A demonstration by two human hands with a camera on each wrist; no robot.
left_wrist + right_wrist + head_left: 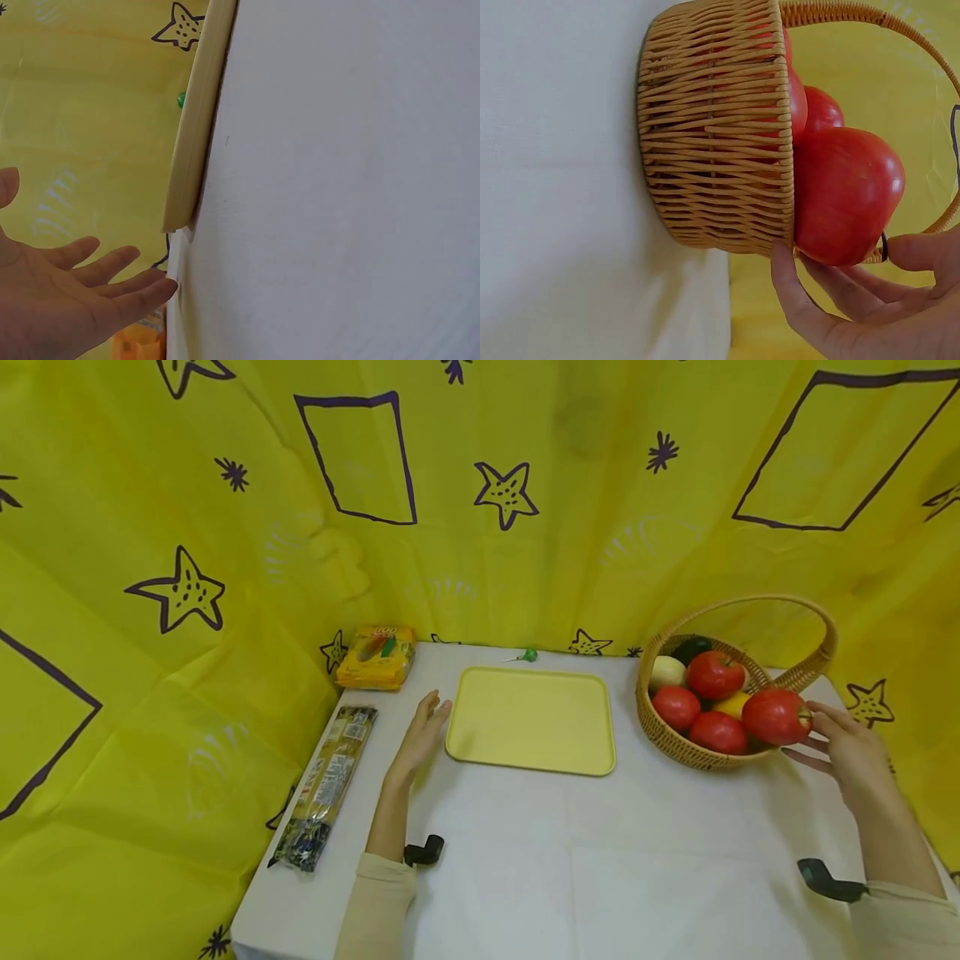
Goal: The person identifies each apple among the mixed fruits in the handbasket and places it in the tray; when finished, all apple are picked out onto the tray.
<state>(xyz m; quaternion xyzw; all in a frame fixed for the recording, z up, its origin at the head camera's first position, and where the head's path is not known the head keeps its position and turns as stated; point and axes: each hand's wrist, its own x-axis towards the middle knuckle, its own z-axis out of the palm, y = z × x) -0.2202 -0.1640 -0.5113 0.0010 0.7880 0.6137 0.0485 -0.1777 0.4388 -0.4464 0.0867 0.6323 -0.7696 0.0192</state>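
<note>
A wicker basket (pixel 693 752) at the right holds several red apples (pixel 717 732), a pale round item (pixel 667 672), something yellow (pixel 731 705) and a dark green item (pixel 692 648). One large red apple (pixel 847 195) sits high at the basket's right rim. My right hand (pixel 855 752) is at that apple with fingers spread; its thumb is by the stem and its fingers reach under the apple's side, near the rim. My left hand (pixel 422 735), fingers extended and holding nothing, hovers just left of a yellow tray (pixel 531 720).
At the left lie a long clear-wrapped package (pixel 326 785) and a yellow-orange packet (pixel 377 657). Behind the tray is a small green-headed item (pixel 529 655). The basket's tall handle (pixel 813 668) arches over the fruit. A yellow patterned curtain (pixel 442 552) borders the white table (pixel 517 860).
</note>
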